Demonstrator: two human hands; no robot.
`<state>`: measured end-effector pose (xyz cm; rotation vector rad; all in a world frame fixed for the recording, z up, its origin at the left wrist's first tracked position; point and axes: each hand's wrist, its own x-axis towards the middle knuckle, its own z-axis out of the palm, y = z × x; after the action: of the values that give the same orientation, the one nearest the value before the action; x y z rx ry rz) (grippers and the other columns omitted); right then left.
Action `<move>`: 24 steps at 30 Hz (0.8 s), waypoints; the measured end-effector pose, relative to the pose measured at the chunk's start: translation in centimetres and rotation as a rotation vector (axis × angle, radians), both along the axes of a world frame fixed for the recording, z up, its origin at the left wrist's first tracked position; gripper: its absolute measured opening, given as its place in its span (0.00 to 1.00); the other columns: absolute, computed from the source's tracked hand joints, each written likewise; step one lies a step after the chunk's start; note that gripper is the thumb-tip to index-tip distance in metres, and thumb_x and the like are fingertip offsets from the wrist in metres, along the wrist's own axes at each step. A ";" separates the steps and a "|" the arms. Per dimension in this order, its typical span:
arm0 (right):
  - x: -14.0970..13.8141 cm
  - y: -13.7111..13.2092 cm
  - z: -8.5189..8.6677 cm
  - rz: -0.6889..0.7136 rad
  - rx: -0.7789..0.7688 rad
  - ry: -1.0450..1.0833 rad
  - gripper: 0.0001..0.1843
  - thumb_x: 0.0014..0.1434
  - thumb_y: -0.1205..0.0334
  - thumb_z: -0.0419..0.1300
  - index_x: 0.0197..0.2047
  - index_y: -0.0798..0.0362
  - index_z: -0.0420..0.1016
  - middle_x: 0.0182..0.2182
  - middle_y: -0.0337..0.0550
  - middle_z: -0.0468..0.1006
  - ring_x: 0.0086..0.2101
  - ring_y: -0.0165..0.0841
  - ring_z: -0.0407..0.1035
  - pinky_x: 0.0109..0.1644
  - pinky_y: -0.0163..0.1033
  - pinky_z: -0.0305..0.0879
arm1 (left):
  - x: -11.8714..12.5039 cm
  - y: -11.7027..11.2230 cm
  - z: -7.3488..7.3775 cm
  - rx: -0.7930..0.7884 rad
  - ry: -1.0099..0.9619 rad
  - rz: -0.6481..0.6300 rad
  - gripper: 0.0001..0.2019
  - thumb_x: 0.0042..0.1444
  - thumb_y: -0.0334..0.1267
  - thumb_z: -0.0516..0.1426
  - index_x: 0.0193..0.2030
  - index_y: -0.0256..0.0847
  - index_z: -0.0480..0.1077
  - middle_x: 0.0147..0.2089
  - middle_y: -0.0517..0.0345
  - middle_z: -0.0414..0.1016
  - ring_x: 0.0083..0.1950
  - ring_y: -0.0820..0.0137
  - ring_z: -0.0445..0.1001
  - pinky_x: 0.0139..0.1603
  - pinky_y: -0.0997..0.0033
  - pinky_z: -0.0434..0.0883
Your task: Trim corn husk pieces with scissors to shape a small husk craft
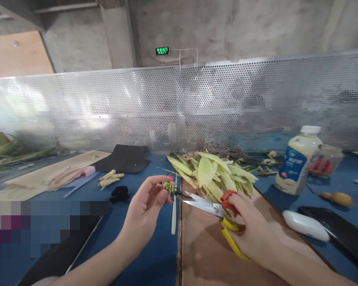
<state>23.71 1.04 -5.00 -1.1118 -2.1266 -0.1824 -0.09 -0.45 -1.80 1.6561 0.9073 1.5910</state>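
Note:
Between the thumb and fingers of my left hand (147,208) is a small knotted green piece of plant fibre (168,187), with a dark cord trailing from it to the right. My right hand (253,226) grips a pair of scissors (210,207) with red and yellow handles. Their blades are parted and point left, the tips close to the cord and the piece. Whether the blades touch the cord I cannot tell. Just beyond the scissors lies a heap of pale green husk leaves (214,172). A narrow leaf strip (174,216) lies below my left hand.
A brown board (205,254) lies under the scissors. To the right stand a milk bottle (298,161), a white case (306,225), a black phone (343,234) and a small gourd (337,198). Black yarn (119,193) and dried husk pieces (110,178) lie left. A perforated metal screen (155,107) runs behind.

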 end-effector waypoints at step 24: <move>0.5 0.5 -0.8 -0.028 -0.021 -0.029 0.11 0.43 0.68 0.54 0.31 0.50 0.55 0.29 0.40 0.61 0.29 0.34 0.57 0.32 0.40 0.55 | -0.2 0.0 -0.1 -0.004 0.036 -0.019 0.09 0.58 0.37 0.51 0.45 0.43 0.66 0.35 0.59 0.69 0.31 0.73 0.67 0.35 0.71 0.66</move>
<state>24.18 1.50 -5.82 -1.1586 -2.1433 -0.1904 -0.29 -0.44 -1.92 1.6912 0.9097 1.5497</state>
